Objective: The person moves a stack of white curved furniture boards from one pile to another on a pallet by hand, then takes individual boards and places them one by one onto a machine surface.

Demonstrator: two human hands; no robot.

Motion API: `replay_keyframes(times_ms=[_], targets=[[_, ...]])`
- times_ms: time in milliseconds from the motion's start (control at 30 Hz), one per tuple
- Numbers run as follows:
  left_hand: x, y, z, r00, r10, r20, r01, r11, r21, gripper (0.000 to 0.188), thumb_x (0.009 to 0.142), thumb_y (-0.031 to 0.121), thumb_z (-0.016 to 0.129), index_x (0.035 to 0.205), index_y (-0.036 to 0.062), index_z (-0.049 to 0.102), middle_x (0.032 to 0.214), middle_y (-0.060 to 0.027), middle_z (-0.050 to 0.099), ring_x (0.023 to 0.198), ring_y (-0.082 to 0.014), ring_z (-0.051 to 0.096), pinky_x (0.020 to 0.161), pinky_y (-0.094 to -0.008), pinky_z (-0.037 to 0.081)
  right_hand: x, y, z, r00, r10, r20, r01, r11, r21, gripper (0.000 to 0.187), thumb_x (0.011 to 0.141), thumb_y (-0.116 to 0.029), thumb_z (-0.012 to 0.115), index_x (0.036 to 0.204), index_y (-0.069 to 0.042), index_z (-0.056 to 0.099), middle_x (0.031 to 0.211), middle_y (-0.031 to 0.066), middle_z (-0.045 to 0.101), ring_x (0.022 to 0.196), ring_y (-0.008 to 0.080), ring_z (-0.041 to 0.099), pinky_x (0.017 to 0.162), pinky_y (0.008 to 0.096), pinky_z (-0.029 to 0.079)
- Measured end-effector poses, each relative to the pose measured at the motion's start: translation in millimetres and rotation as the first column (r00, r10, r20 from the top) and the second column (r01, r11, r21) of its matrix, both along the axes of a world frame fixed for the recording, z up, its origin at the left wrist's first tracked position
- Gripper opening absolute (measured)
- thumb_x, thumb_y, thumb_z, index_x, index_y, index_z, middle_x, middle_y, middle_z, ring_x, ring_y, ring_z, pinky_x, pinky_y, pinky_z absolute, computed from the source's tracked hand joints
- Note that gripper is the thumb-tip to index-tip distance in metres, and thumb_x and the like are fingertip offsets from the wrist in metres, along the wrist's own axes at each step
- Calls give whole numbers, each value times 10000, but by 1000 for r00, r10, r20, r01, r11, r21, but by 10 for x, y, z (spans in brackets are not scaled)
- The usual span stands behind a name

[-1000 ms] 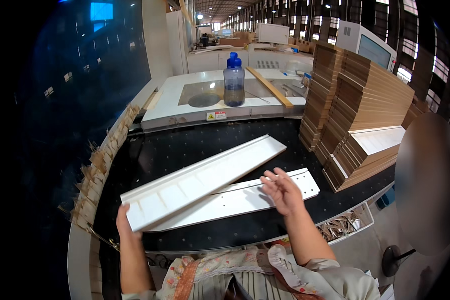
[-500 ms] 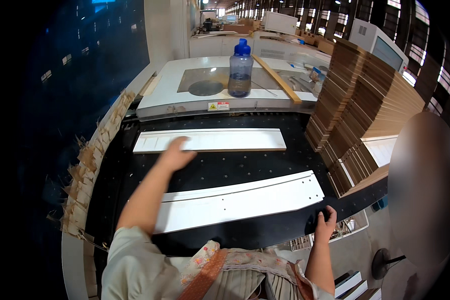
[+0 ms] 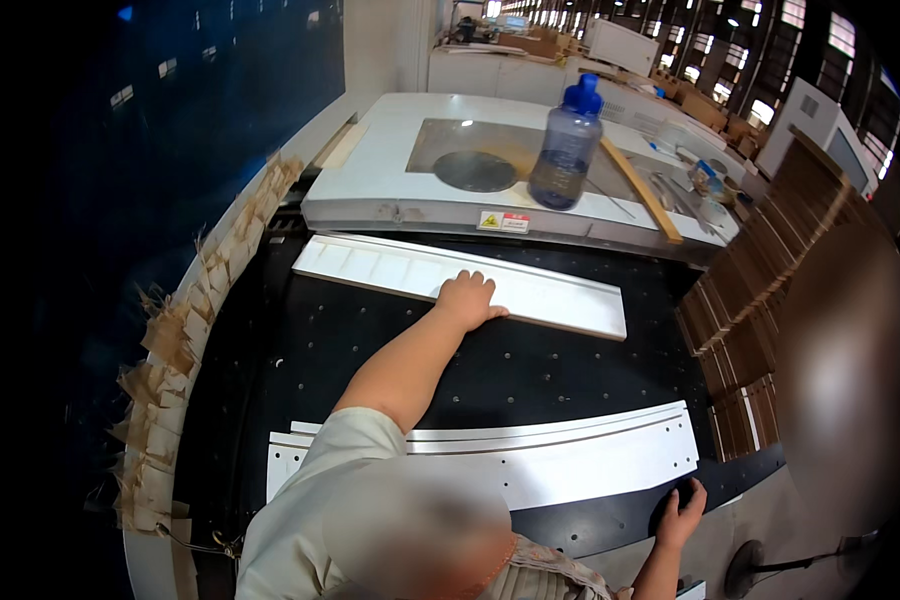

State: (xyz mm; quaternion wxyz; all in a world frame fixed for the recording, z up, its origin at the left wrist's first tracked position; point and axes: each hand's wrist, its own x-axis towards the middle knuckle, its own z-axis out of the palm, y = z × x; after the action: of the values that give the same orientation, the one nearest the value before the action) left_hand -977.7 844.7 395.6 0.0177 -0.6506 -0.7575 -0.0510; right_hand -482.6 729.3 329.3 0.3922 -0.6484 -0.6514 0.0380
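Observation:
Across the black perforated bed, a long white board [image 3: 560, 297] lies at the far side. My left hand [image 3: 468, 300] is on its middle, fingers together over the top face and thumb at the near edge; the underside of this grip is hidden. Closer to me lies a wider white board [image 3: 590, 460] with small drilled holes at its ends; my left arm and sleeve cover part of it. Beside its right end is my right hand [image 3: 681, 512], fingers bent and apart, with nothing seen in it.
A white machine cover [image 3: 370, 170] stands behind the bed, carrying a blue-lidded bottle [image 3: 565, 150] and a wooden strip [image 3: 640, 190]. Tall stacks of brown-edged boards [image 3: 760, 280] rise at the right. Torn tape [image 3: 185, 320] lines the left edge. A black stand base [image 3: 745, 570] is at lower right.
My left hand has gone from the left part of the far board to its middle and settled on it. The whole view has turned and shifted; my right hand stays by the near board's end.

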Motion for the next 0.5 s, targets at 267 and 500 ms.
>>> replay_keyframes(times_ms=[267, 500], targets=[[-768, 166, -251, 999, -32, 10, 31, 992, 125, 503, 779, 462, 586, 1118, 92, 550, 1150, -107, 516, 1113, -286, 455, 918, -442, 388, 90, 37, -92, 997, 69, -23, -69, 997, -29, 329, 774, -19, 521, 1094, 49, 487, 1131, 197, 486, 1094, 333, 454, 970, 394, 325], [-1421, -1, -137, 972, 235, 20, -236, 969, 71, 377, 779, 416, 610, 964, 88, 620, 1014, -87, 585, 995, -269, 531, 826, -381, 468, 53, 52, -84, 995, 94, 28, -94, 996, 8, 287, 776, 14, 492, 1062, 36, 499, 1070, 150, 506, 1011, 277, 493, 933, 343, 356]])
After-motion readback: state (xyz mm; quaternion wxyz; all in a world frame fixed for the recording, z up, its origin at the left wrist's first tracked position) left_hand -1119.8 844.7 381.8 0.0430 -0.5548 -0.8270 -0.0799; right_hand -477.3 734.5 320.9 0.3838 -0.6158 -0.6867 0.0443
